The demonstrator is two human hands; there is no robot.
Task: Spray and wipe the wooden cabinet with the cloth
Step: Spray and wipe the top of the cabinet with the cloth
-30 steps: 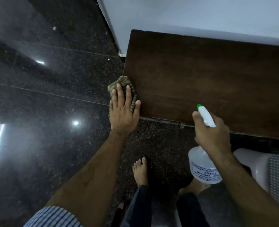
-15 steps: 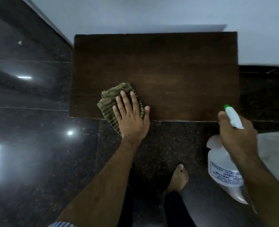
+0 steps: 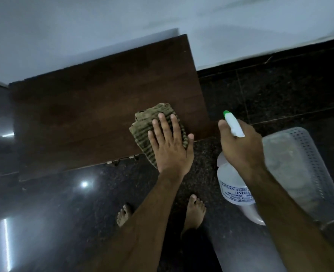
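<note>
Left hand [image 3: 170, 146]: lies flat with fingers spread, pressing the cloth [image 3: 152, 130] down.
Cloth: olive, ribbed and crumpled, on the top of the wooden cabinet [image 3: 95, 114], near its front right corner; one part hangs over the front edge.
Right hand [image 3: 240, 148]: wrapped around the neck of the spray bottle [image 3: 234, 185], held in the air just past the cabinet's right edge.
Spray bottle: white, green nozzle tip pointing toward the wall.
Floor [image 3: 44, 213]: dark, glossy stone.

You're looking at a dim, bluish scene, lamp glare spots on the glossy floor [image 3: 44, 213], soft motion blur, wide-angle bending at edges.
</note>
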